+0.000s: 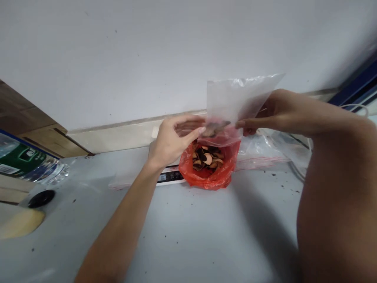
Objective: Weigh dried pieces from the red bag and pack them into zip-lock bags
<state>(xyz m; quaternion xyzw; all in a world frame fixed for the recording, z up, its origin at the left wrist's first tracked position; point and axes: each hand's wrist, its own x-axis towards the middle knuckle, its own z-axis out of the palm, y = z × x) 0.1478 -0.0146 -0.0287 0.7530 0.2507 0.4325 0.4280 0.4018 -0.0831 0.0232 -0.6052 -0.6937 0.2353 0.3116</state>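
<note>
A clear plastic zip bag (226, 98) hangs between my hands, with some dark brown pieces (215, 129) at its bottom. My left hand (172, 141) pinches its lower left side between thumb and fingers. My right hand (265, 114) grips its right edge, some fingers hidden behind the plastic. Just below is an opened red plastic bag (210, 182) containing dried brown slices (207, 157), one of them pale. A digital kitchen scale (171, 175), partly covered by my left hand and the red bag, shows what looks like 0.0.
More clear plastic bags (259, 151) lie right of the red bag, near a white cable (299, 171). Another flat bag (123, 177) lies left of the scale. A large water bottle (32, 163) and black round lid (41, 198) are at far left. Behind stands a white wall (132, 67).
</note>
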